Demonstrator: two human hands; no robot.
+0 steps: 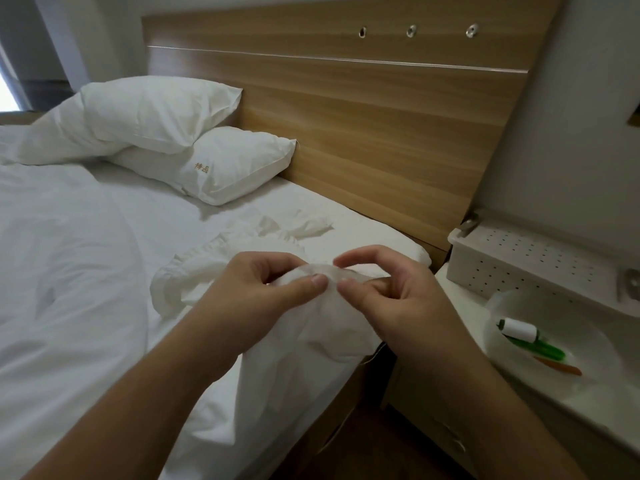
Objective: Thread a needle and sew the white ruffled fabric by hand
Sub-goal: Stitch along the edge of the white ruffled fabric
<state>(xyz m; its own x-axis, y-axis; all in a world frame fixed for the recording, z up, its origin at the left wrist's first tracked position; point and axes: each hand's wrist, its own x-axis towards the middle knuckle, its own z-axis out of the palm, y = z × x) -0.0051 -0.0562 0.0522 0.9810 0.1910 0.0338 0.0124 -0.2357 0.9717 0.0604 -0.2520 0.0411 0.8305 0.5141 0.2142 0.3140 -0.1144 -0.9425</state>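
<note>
The white ruffled fabric (214, 271) lies bunched on the bed's near right part and drapes over its edge. My left hand (256, 292) pinches a raised fold of it between thumb and fingers. My right hand (391, 299) is right beside it, its thumb and curled fingers pinching the same fold from the right. No needle shows between the fingers. A thin thread (375, 351) hangs below my right wrist. A white thread spool (517, 330) lies in a white bowl (512, 303) on the nightstand.
Two white pillows (214, 164) lean against the wooden headboard (381, 116). A rumpled duvet (62, 271) covers the bed's left side. The bowl also holds a green tool (540, 348) and an orange one (561, 368). A white perforated box (530, 261) stands behind it.
</note>
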